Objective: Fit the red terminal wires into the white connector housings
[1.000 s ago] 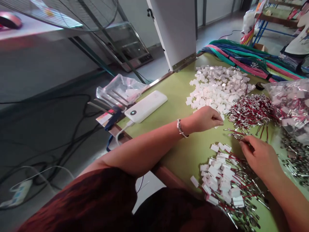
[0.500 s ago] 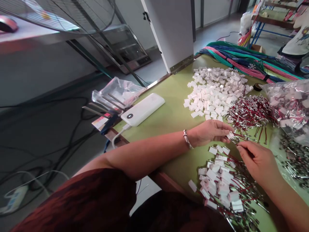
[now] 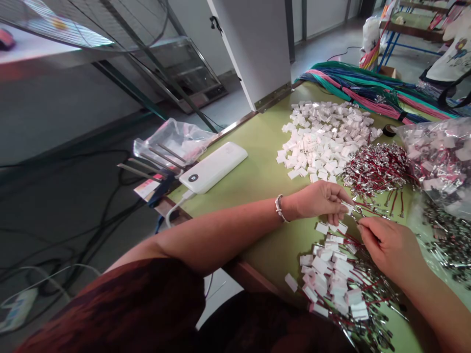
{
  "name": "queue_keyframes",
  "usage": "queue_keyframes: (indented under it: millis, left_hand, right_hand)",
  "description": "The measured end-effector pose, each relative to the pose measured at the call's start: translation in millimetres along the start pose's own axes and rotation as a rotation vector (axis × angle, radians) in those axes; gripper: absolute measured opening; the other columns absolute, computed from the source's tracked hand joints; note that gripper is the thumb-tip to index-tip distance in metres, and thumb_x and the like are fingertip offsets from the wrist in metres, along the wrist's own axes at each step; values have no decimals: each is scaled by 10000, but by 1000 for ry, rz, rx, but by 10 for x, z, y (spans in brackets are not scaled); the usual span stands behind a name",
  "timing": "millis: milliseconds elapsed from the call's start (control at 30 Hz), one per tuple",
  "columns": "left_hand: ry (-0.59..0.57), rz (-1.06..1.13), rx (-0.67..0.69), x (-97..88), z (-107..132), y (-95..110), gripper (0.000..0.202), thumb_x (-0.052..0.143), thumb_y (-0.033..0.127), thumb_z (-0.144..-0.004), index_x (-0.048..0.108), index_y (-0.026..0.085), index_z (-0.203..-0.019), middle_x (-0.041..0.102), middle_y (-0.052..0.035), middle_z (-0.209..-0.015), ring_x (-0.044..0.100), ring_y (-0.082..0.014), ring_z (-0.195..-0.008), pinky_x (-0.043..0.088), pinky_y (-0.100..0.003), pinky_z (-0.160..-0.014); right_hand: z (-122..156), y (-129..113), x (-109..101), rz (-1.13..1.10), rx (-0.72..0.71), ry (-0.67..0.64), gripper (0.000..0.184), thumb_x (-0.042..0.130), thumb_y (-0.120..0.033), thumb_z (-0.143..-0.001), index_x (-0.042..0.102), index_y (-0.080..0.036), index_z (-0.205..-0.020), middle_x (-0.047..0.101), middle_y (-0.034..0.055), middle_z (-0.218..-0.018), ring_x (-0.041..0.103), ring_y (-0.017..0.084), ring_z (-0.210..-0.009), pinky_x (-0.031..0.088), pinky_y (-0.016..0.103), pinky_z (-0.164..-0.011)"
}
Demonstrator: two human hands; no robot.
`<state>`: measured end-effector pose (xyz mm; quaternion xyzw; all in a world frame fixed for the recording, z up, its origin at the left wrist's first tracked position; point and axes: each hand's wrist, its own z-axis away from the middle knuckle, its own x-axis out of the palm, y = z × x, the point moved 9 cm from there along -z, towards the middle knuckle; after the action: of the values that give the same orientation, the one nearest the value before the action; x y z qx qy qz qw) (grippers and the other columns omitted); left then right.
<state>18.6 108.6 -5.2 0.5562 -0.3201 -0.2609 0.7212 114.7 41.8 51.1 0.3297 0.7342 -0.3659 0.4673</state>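
on my feed the left hand (image 3: 321, 202) grips a white connector (image 3: 347, 208) between its fingertips, near the wired pile (image 3: 331, 274); the right hand (image 3: 390, 245) pinches a thin lead (image 3: 354, 219) beside it, the hands almost meeting. i judge this the insertion step; next calls for straight, steady alignment.

My table's (image 3: 253, 139) got a dull green top with a brown edge (image 3: 253, 275), and there's a tall white panel (image 3: 253, 54) standing right at its far side. Off to my left, a wire fan guard (image 3: 84, 22) sits in front of a pale bench (image 3: 29, 48), over really dark floor (image 3: 55, 196). Further back it's brighter: light shining off grey floor, pale wall (image 3: 326, 22), another table (image 3: 415, 32) on blue legs.
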Motion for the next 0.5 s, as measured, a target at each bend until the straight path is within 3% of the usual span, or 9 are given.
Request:
queue_keyframes:
  millis: [200, 300, 433, 500]
  left_hand:
    - [-146, -57, -39, 40, 3, -40, 239, 704, 254, -766, 659, 114, -954, 663, 15, -556, 628, -95, -483, 507, -185, -475]
    - [-102, -56, -21, 69, 21, 14, 181, 686, 219, -777, 648, 119, -922, 654, 25, -552, 622, -82, -477, 505, -167, -469]
    - [49, -105, 50, 57, 53, 106, 116, 658, 133, -782, 625, 120, -892, 615, 45, -528, 620, -64, -492, 500, -140, -482]
    - [65, -103, 47, 76, 55, 93, 113, 645, 120, -788, 619, 119, -897, 609, 46, -529, 619, -64, -491, 505, -141, -485]
  right_hand:
    - [6, -93, 14, -150, -135, -78, 251, 437, -221, -935, 670, -193, -846, 676, 20, -713, 585, 130, -595, 403, 265, -558]
    - [-5, 14, 54, -200, 12, -111, 245, 438, -260, -925, 638, -197, -799, 647, -2, -653, 561, 124, -559, 392, 260, -540]
    - [21, 248, 79, -262, 307, -80, 230, 480, -301, -879, 583, -207, -695, 555, -39, -519, 488, 107, -467, 348, 238, -478]
    - [27, 283, 82, -247, 351, -72, 217, 484, -300, -861, 581, -209, -689, 540, -38, -503, 470, 106, -452, 337, 238, -470]
